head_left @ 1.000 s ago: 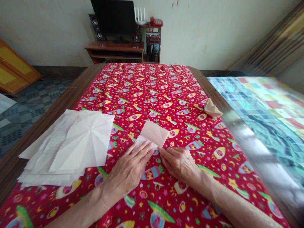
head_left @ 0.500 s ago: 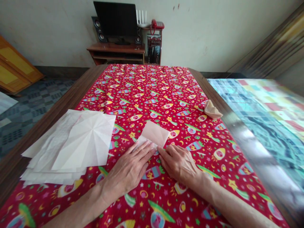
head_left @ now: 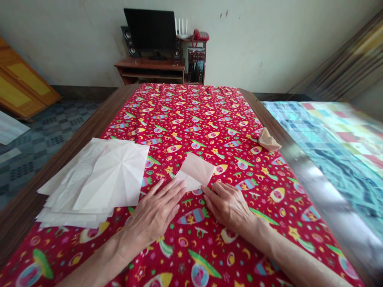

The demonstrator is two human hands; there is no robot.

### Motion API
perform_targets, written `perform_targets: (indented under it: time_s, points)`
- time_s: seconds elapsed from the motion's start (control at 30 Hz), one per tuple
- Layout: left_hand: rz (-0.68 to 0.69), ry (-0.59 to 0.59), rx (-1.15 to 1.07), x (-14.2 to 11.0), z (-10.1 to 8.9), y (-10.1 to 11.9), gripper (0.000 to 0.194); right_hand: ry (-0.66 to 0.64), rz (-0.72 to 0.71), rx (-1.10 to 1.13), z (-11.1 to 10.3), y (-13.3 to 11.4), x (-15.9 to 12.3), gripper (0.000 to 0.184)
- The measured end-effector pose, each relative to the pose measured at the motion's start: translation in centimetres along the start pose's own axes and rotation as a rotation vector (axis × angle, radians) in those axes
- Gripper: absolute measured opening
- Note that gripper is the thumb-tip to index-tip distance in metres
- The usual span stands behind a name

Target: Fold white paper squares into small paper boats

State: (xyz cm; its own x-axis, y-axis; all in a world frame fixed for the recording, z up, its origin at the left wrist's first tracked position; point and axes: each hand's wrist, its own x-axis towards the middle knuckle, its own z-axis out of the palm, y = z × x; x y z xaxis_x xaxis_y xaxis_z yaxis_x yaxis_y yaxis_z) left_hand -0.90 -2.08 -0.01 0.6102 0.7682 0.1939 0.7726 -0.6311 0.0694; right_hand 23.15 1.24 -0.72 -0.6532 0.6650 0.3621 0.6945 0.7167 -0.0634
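A small folded piece of pale paper (head_left: 197, 168) lies on the red patterned cloth in front of me, with a flap turned over along its lower left side. My left hand (head_left: 158, 207) rests flat, its fingers stretched and slightly apart, the fingertips on the paper's left corner. At the lower right corner is my right hand (head_left: 229, 203). Its index fingertip presses on the paper edge while the other fingers are curled in. To the left of my left hand lies a stack of creased white paper sheets (head_left: 125, 171).
The red cloth (head_left: 191, 119) covers a brown wooden table (head_left: 107, 119). A crumpled beige folded piece (head_left: 268, 140) sits near the right edge. Beyond the table stand a monitor (head_left: 151, 32) on a desk and a red telephone (head_left: 200, 36). A chequered bedspread (head_left: 323, 139) lies to the right.
My left hand has slid left and down across the paper, uncovering more of the folded flap. My right hand stays at the lower right corner. The view has shifted slightly.
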Motion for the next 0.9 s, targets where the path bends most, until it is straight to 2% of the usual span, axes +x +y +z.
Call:
perform_targets:
  time_s: [0.3, 0.47, 0.57, 0.73, 0.83, 0.9]
  points:
    - [0.006, 0.007, 0.113, -1.7, 0.0, -1.0, 0.043, 0.005, 0.000, -0.005, 0.1, 0.2, -0.2, 0.025]
    - [0.055, 0.130, 0.112, -0.5, 0.1, -0.2, 0.036, 0.010, -0.005, -0.001, 0.1, 0.0, 0.0, 0.024]
    - [0.113, 0.095, 0.104, 0.7, 0.1, 0.4, 0.043, 0.019, -0.007, 0.014, 0.2, 0.1, -0.1, 0.024]
    - [0.109, 0.046, 0.032, 2.0, -0.1, 0.5, 0.040, 0.041, 0.003, 0.034, 0.2, 2.2, -0.1, 0.026]
    - [0.078, 0.036, -0.021, 2.1, -0.4, 0.3, 0.040, 0.109, 0.037, -0.086, 0.1, 4.2, 0.5, 0.039]
    - [0.073, 0.030, -0.051, 2.1, -0.5, 0.1, 0.043, 0.095, 0.020, -0.103, 0.2, 5.3, 1.1, 0.047]
